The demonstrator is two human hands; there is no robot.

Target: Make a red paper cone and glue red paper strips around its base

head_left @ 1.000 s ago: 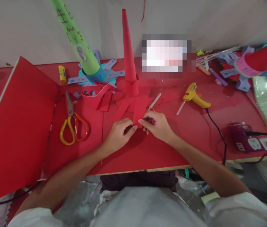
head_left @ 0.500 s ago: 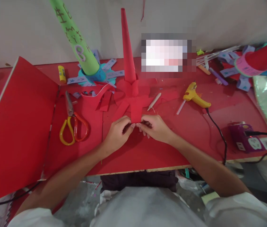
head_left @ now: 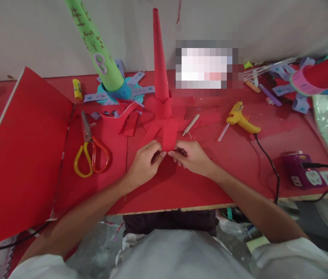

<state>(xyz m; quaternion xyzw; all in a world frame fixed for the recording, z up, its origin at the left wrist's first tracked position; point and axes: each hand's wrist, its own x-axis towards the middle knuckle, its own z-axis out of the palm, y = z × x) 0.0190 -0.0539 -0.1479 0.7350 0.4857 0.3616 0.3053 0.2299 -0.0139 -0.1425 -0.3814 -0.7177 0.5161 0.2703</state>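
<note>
A tall red paper cone (head_left: 160, 58) stands upright on a red paper base with several strips spreading from it. One red paper strip (head_left: 170, 135) points toward me from that base. My left hand (head_left: 148, 161) pinches the near end of this strip at its left corner, thumb against fingers. At the right corner my right hand (head_left: 194, 157) pinches the same end, its thumb close to the left one. Just right of the base lies a pale pencil-like stick (head_left: 191, 124).
Scissors (head_left: 90, 151) with yellow and orange handles lie to the left, near a raised red board (head_left: 27, 155). A yellow glue gun (head_left: 242, 119) is wired toward a purple power box (head_left: 300, 170). Behind stand a green paper tube (head_left: 105, 69) and a glue stick (head_left: 77, 90).
The view has shifted slightly, so things sit a little further right. Both hands keep their pinch on the strip's near end, with hardly any movement.
</note>
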